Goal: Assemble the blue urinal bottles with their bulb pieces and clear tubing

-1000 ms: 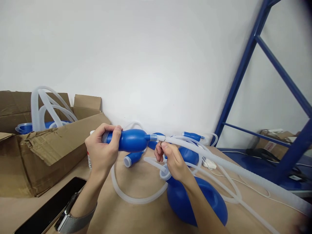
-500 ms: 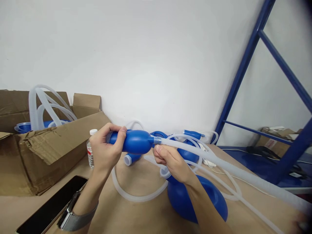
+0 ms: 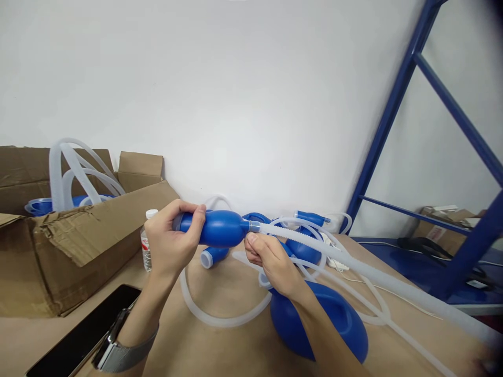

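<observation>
Head view: left of the blue bulb (image 3: pixel 222 229) sits a box (image 3: pixel 23 262) with curly hoses (image 3: pixel 56 180) in it. The left hand (image 3: pixel 173 241) is wrapped round the bulb's left end, holding it up above the table (image 3: pixel 223 348). At the bulb's right end, its clear tip (image 3: pixel 254 226) meets a long white hose (image 3: pixel 353 264), so they look joined; whether more pushing is left, I can't tell. The right hand (image 3: pixel 271 259) is curled tight just below the tip; I can't see if it pinches anything.
</observation>
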`<state>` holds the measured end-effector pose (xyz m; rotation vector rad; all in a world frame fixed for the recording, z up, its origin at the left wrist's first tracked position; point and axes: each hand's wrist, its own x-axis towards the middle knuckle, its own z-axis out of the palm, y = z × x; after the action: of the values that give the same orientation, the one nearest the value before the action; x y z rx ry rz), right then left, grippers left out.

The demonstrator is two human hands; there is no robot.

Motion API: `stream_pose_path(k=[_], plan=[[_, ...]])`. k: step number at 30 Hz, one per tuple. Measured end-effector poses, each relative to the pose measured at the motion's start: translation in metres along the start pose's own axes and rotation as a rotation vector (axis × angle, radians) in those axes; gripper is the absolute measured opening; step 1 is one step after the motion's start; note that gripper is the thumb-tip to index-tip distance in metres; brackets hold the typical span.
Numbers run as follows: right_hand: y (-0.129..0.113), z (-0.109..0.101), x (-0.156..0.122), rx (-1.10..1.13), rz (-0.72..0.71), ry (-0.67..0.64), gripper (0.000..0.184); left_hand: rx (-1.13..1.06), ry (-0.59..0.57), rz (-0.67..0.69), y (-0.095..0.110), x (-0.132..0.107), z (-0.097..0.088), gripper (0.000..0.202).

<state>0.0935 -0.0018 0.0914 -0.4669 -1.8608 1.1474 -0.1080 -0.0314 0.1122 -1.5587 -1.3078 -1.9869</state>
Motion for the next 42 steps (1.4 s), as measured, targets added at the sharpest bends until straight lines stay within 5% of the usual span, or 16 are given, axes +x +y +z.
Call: stream_pose_path(k=[14,31,36,40,42], plan=[[0.004,0.002,0.003,0.126,-0.048,0.014,0.049,-0.033,0.022,-0.081,-0.001,0.0,0.0,0.019],[0.003,0.002,0.002,-0.064,-0.061,0.074,0.047,-0.034,-0.003,-0.077,0.002,0.0,-0.002,0.02],[0.002,-0.008,0.004,-0.021,-0.039,0.056,0.05,-0.011,-0.252,0.082,0.009,0.005,-0.009,0.013],[-0.003,-0.026,0.004,-0.04,0.026,0.145,0.054,-0.059,-0.576,0.235,0.013,0.008,-0.014,0.061],[-0.018,-0.036,-0.007,-0.219,0.077,0.137,0.054,-0.036,-0.668,0.256,0.015,0.009,-0.015,0.068]])
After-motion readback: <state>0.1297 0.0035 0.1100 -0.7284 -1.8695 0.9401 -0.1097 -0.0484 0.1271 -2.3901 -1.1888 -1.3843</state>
